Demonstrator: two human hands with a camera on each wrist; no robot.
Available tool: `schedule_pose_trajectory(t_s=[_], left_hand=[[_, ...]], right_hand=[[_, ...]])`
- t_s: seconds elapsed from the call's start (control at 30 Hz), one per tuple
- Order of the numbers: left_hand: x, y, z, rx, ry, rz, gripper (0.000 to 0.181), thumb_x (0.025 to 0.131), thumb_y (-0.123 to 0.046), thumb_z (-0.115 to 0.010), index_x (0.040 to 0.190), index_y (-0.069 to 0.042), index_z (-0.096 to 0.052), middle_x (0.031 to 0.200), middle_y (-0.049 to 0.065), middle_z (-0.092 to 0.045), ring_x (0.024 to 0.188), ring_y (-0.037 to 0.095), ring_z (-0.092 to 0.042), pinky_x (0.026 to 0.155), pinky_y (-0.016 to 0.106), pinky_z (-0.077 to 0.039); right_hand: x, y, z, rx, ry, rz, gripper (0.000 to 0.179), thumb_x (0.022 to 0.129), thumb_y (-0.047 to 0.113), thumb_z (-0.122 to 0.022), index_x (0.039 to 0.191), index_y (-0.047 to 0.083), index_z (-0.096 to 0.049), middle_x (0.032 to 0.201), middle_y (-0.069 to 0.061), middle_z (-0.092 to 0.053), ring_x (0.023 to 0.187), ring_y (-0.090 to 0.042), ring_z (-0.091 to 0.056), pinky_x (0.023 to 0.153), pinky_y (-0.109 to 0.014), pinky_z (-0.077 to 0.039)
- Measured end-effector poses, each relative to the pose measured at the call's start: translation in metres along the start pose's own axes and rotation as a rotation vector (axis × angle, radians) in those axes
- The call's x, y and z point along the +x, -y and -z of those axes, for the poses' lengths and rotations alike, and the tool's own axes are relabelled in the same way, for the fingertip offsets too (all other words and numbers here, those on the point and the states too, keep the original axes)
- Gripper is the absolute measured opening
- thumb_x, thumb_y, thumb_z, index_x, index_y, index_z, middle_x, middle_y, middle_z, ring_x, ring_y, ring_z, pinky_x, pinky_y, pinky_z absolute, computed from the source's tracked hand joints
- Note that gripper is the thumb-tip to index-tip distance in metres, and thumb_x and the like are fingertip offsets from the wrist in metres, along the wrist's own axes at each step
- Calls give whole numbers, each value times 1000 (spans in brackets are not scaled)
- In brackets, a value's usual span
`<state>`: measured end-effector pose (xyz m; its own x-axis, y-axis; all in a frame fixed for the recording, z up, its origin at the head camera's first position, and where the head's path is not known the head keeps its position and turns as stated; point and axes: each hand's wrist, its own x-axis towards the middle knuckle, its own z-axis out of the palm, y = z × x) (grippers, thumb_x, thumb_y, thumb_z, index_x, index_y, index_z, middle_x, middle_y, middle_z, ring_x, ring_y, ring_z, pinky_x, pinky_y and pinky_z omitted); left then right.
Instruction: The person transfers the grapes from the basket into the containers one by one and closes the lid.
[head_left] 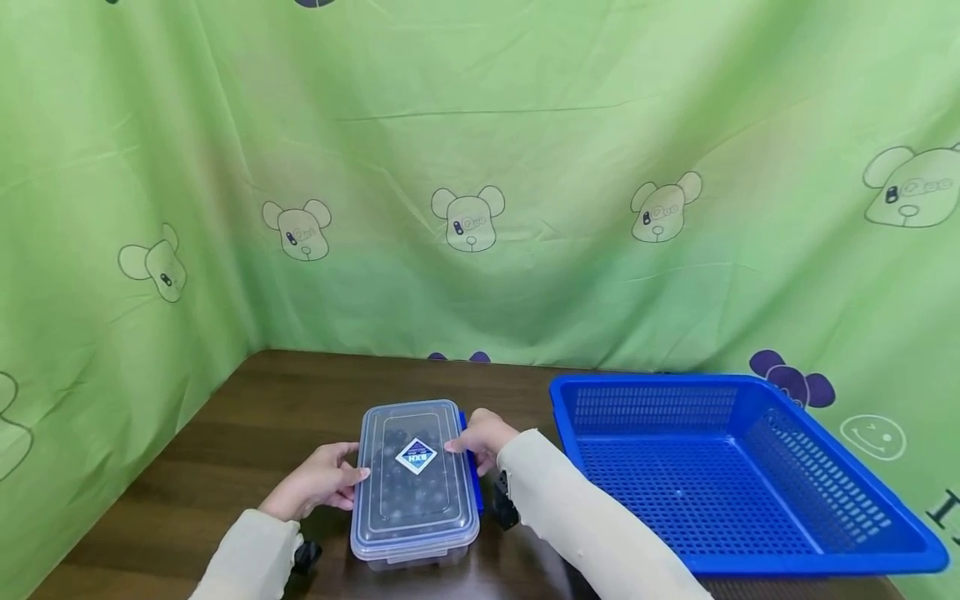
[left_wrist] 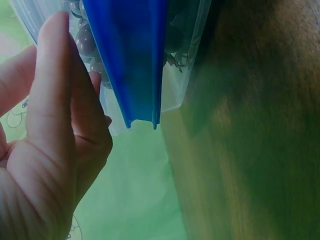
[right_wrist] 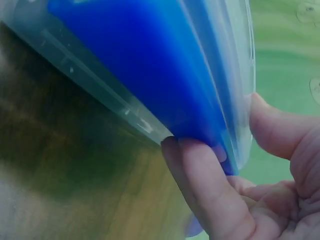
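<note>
A clear plastic food container with a translucent lid stands in front of me, round dark fruit-like balls showing inside. Along its right side runs a blue latch; a matching blue latch is on the left side. My left hand holds the container's left side, thumb at the lid's edge. On the other side, my right hand grips the right edge, its thumb on top of the lid and its fingers against the lower edge of the blue latch.
A large blue plastic basket with mesh walls stands right of the container on the brown wooden table. A green curtain with bear faces hangs behind the table and along its left side.
</note>
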<state>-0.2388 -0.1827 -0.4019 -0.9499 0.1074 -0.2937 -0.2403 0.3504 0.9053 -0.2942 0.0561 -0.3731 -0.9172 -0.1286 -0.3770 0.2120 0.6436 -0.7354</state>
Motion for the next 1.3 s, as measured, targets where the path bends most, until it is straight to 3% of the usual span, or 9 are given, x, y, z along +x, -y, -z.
schedule_pose_trajectory(t_s=[0.27, 0.4, 0.63, 0.83, 1.03, 1.17, 1.3], left_hand=[[-1, 3, -1, -21, -15, -2, 56, 90, 3, -60, 136, 18, -33, 79, 16, -58, 55, 19, -57, 56, 36, -56], [-1, 4, -1, -30, -15, -23, 54, 90, 3, -60, 135, 18, -34, 78, 15, -57, 55, 19, -57, 56, 36, -56], [0, 4, -1, -20, -9, -31, 53, 91, 2, -61, 134, 17, -35, 79, 15, -57, 55, 19, -58, 55, 35, -56], [2, 5, 3, -25, -19, 0, 67, 88, -3, -66, 140, 12, -27, 93, 20, -57, 72, 24, -62, 58, 39, -57], [3, 16, 11, -175, 106, 46, 84, 89, -14, -66, 145, 11, -7, 112, 28, -53, 87, 31, -64, 60, 39, -57], [5, 23, 14, -228, 222, 54, 85, 91, -21, -64, 144, 11, -6, 101, 18, -62, 81, 27, -66, 56, 35, -56], [7, 25, 16, -249, 293, 49, 85, 92, -23, -63, 143, 13, -7, 93, 11, -65, 78, 25, -66, 58, 35, -56]], right_hand=[[-1, 7, -4, -148, -36, 47, 22, 84, 9, -73, 78, -4, -55, 65, -15, -57, 47, -23, -58, 54, -40, -56], [-3, 8, -5, -176, -47, 74, 22, 85, 8, -71, 77, -4, -55, 65, -14, -57, 47, -24, -58, 55, -41, -56], [-9, 10, -10, -315, -67, 156, 18, 86, 2, -63, 71, -3, -55, 59, -13, -54, 49, -28, -63, 33, -25, -43], [-7, 11, -8, -241, -4, 126, 15, 90, 4, -64, 83, -9, -60, 62, -15, -58, 42, -19, -54, 44, -34, -52], [-5, 10, -7, -207, 24, 119, 16, 90, 3, -63, 87, -12, -60, 65, -17, -59, 47, -23, -59, 46, -38, -54], [-4, 9, -7, -174, 34, 113, 16, 90, 3, -63, 91, -13, -58, 69, -18, -59, 53, -26, -62, 50, -41, -55], [-4, 8, -8, -150, 34, 100, 18, 90, 3, -63, 94, -13, -56, 72, -19, -58, 57, -28, -62, 54, -45, -56]])
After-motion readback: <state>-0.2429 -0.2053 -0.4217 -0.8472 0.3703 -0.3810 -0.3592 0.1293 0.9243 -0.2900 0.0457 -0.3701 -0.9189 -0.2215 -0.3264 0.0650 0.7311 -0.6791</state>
